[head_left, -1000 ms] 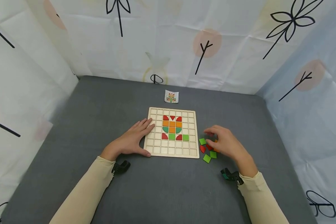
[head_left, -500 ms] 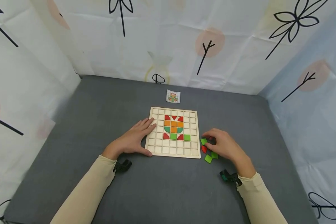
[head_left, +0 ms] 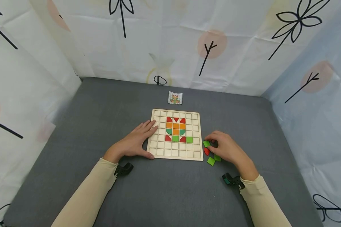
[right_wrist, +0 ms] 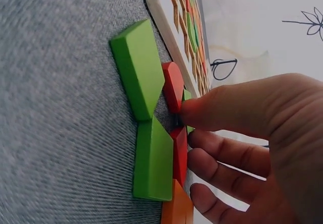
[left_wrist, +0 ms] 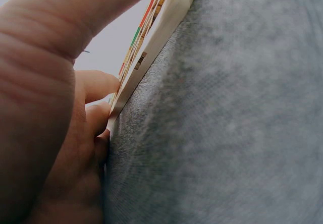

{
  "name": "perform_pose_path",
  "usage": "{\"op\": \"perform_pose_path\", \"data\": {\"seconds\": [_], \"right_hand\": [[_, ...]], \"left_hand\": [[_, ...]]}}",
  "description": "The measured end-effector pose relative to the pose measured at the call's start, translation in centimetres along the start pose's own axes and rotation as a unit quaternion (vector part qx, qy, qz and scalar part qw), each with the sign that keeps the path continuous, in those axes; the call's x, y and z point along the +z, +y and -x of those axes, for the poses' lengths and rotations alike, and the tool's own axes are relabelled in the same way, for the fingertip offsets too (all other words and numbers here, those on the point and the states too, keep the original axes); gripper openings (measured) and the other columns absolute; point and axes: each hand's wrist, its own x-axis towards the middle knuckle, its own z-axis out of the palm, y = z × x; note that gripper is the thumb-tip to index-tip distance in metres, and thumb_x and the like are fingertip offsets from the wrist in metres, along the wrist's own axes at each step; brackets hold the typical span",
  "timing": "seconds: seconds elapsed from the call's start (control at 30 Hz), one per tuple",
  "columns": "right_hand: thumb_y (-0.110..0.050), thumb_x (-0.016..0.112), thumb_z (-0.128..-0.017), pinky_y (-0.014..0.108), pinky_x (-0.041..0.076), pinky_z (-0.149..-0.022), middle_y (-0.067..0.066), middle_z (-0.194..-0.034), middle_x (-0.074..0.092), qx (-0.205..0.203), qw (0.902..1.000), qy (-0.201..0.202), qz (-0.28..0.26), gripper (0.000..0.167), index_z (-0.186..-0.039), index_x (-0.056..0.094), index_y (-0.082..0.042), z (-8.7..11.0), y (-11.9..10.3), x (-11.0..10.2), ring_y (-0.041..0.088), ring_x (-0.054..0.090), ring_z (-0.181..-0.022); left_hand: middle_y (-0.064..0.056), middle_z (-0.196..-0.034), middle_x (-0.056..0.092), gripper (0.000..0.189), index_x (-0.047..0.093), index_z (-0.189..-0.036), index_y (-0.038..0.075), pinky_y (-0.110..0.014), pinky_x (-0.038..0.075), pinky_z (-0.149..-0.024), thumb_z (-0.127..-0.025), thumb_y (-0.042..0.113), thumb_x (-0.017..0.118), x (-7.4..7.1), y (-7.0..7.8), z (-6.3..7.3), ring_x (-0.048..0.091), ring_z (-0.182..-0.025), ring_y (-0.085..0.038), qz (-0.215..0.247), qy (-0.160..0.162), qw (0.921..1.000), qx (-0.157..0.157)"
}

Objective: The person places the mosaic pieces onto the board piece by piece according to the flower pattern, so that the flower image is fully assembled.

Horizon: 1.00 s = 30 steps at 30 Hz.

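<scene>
In the head view, my left hand (head_left: 134, 141) lies with spread fingers along the left side of a wooden grid board (head_left: 160, 152). Its thumb and fingertips touch the frame. Several red, orange and green tiles sit in the board's middle cells. Just off the board's right edge, my right hand (head_left: 227, 145) pinches a green square tile (head_left: 206, 143) between thumb and index finger. The right wrist view has that index finger hidden behind the thumb (right_wrist: 222, 108). A red rounded tile (right_wrist: 173, 85) lies close to the thumb tip, and another red tile (right_wrist: 180, 153) is near the other fingers.
Two more green tiles (right_wrist: 139, 67) and an orange tile (right_wrist: 176, 206) lie by the right hand on the grey tabletop (head_left: 170, 192). A small pattern card (head_left: 175, 98) lies beyond the board. White printed cloth (head_left: 170, 41) hangs around the table's back and sides.
My right hand has shifted slightly toward the board, its thumb and index finger coming to the green tile and covering the red and orange tiles behind. The left hand stays on the board.
</scene>
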Motion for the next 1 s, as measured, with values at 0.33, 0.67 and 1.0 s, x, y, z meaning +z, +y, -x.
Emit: {"op": "perform_pose_path", "data": {"seconds": [0.33,0.67,1.0], "right_hand": [[-0.005,0.083,-0.095,0.046,0.056,-0.082,0.004,-0.115,0.07,-0.004,0.9999,0.01,0.01,0.025,-0.119,0.08,-0.007,-0.11,0.17,0.28,0.022,0.061,-0.096],[-0.008,0.083,-0.095,0.046,0.057,-0.085,0.005,-0.114,0.071,-0.01,0.9994,0.018,0.029,0.022,-0.117,0.08,-0.006,-0.21,0.07,0.3,0.022,0.063,-0.096],[-0.008,0.083,-0.095,0.049,0.057,-0.085,0.005,-0.112,0.072,-0.014,0.9991,0.027,0.028,0.021,-0.116,0.08,-0.007,-0.21,-0.13,-0.33,0.025,0.065,-0.098]], "left_hand": [[-0.018,-0.18,0.009,0.126,0.024,-0.173,0.003,-0.056,0.007,-0.133,-0.082,0.059,0.091,-0.08,0.05,0.0,0.004,-0.166,-0.04,-0.001,-0.002,1.0,-0.004],[-0.017,-0.181,0.009,0.126,0.024,-0.173,0.004,-0.054,0.006,-0.133,-0.082,0.059,0.091,-0.08,0.13,-0.05,0.004,-0.166,-0.038,-0.004,-0.003,1.0,-0.003],[-0.018,-0.18,0.009,0.126,0.024,-0.173,0.003,-0.055,0.006,-0.133,-0.081,0.059,0.092,0.0,0.03,0.04,0.004,-0.166,-0.039,-0.006,-0.003,1.0,-0.006]]}}
